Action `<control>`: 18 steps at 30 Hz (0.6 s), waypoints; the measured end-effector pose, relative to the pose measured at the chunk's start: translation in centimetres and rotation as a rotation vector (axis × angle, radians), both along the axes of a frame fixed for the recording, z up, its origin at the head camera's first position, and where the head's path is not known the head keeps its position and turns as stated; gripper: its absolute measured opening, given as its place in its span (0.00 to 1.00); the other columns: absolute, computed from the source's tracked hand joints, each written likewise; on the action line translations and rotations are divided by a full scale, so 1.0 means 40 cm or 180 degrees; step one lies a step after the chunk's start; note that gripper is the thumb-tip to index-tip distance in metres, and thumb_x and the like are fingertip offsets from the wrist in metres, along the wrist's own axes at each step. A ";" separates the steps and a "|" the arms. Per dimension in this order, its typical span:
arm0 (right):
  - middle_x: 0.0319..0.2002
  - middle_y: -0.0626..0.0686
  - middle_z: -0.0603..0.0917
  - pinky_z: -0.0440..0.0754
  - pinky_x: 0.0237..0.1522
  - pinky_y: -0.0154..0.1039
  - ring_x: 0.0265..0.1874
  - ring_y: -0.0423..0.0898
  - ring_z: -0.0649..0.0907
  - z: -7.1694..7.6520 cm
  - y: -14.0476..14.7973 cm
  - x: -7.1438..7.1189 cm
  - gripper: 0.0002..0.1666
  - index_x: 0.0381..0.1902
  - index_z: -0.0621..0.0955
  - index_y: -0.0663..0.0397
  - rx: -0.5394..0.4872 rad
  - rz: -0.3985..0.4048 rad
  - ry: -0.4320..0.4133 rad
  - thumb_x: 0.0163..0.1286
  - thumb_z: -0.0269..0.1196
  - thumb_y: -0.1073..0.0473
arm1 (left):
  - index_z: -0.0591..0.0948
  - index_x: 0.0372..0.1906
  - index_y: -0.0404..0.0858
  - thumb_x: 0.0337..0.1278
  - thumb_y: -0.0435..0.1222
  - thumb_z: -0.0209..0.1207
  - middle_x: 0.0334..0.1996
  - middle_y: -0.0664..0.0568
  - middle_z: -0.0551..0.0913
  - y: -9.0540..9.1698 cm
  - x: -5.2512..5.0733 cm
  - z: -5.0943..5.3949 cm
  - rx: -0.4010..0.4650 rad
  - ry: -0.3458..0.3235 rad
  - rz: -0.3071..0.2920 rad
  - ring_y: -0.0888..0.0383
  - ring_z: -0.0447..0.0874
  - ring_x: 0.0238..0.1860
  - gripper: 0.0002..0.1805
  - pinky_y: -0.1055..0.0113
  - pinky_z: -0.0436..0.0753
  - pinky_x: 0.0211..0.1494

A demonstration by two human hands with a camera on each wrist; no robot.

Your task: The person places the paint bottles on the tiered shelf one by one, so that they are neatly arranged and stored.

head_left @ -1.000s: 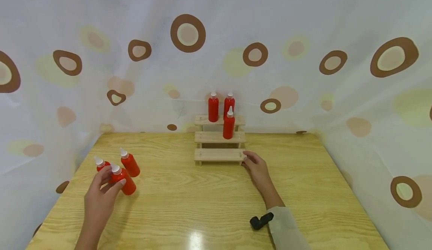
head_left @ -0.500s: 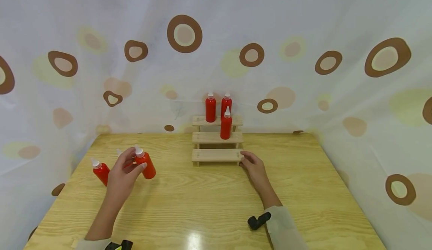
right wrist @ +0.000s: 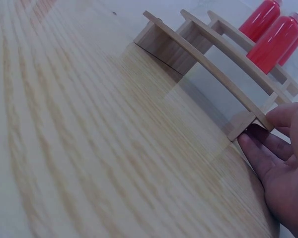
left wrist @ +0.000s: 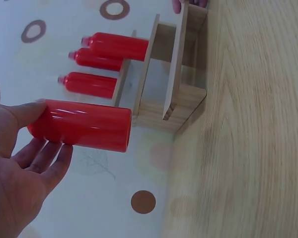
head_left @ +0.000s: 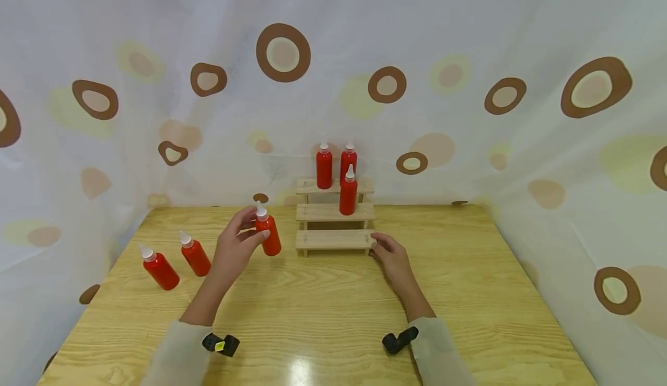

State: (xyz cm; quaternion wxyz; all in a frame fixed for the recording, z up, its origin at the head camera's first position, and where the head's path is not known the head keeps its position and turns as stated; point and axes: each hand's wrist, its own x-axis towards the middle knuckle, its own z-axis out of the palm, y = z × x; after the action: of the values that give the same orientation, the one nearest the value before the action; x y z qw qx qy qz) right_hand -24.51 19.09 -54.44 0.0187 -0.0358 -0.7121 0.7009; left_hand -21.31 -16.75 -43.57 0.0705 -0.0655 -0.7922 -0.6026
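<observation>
Carry stage, I'd say: my left hand (head_left: 237, 245) pinches a red bottle (head_left: 271, 242) in midair, left of the wooden rack (head_left: 322, 212); my right hand (head_left: 392, 255) grips its bottom shelf (head_left: 333, 239). Next likely calls for bottle upright, rack braced.

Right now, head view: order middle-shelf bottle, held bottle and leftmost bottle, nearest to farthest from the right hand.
1. Middle-shelf bottle: right side of the rack.
2. Held bottle: left of the rack, in the left hand.
3. Leftmost bottle: far left, on the table.
</observation>
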 end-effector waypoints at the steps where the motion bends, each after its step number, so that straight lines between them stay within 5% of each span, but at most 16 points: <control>1: 0.59 0.64 0.78 0.85 0.54 0.35 0.49 0.40 0.82 0.000 0.000 0.000 0.20 0.63 0.78 0.62 0.0000 0.0003 -0.0004 0.76 0.57 0.64 | 0.70 0.71 0.42 0.65 0.35 0.65 0.63 0.45 0.77 0.010 -0.012 -0.001 0.0000 0.0028 -0.0039 0.49 0.76 0.61 0.31 0.76 0.78 0.61; 7: 0.61 0.64 0.78 0.84 0.54 0.35 0.50 0.41 0.82 0.005 -0.003 -0.001 0.21 0.64 0.77 0.63 -0.0029 0.0015 -0.0028 0.76 0.57 0.64 | 0.70 0.71 0.40 0.65 0.32 0.64 0.63 0.42 0.77 0.073 -0.076 -0.002 0.0095 0.0194 -0.0263 0.46 0.75 0.62 0.30 0.50 0.77 0.69; 18: 0.61 0.64 0.77 0.84 0.56 0.37 0.52 0.43 0.81 0.009 0.000 0.003 0.21 0.65 0.76 0.63 -0.0057 0.0051 -0.0087 0.77 0.57 0.64 | 0.71 0.70 0.39 0.65 0.29 0.62 0.62 0.40 0.78 0.186 -0.165 0.006 0.0000 0.0363 -0.0530 0.43 0.77 0.61 0.29 0.50 0.77 0.69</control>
State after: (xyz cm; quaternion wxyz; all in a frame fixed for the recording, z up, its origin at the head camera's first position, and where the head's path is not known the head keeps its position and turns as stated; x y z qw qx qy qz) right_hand -24.39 19.09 -54.09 0.0031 -0.0397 -0.7062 0.7069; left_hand -27.89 -9.32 -43.34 0.0652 -0.1653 -0.7787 -0.6017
